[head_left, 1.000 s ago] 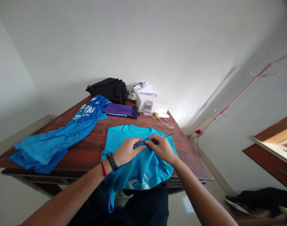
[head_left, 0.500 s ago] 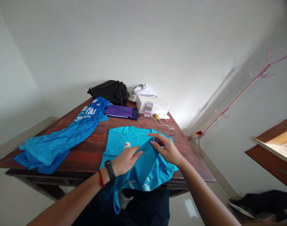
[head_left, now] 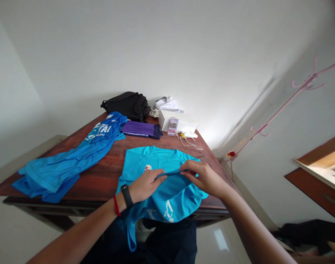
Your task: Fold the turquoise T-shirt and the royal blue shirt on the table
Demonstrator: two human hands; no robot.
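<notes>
A turquoise T-shirt (head_left: 163,156) lies in front of me with its collar away from me and its lower part hanging over the table's front edge. My left hand (head_left: 148,183), with a black watch (head_left: 127,196) and a red cord (head_left: 117,205) at the wrist, pinches a fold of the shirt between thumb and fingers. Opposite it, my right hand (head_left: 201,178) is closed on the same raised edge. The cloth between both hands is stretched in a short line above the shirt's chest. A round badge (head_left: 148,167) shows just beyond my left fingers.
On the wooden table (head_left: 106,176) a blue shirt (head_left: 73,161) lies along the left. Behind are folded purple cloth (head_left: 138,129), a black bag (head_left: 124,106), a white box (head_left: 164,119) and a white cable (head_left: 193,145). A pink coat stand (head_left: 280,104) leans at right.
My right hand has moved slightly right and down, its fingers now gathered on the cloth. The edge between my hands has gone from slanting to nearly level and taut.
</notes>
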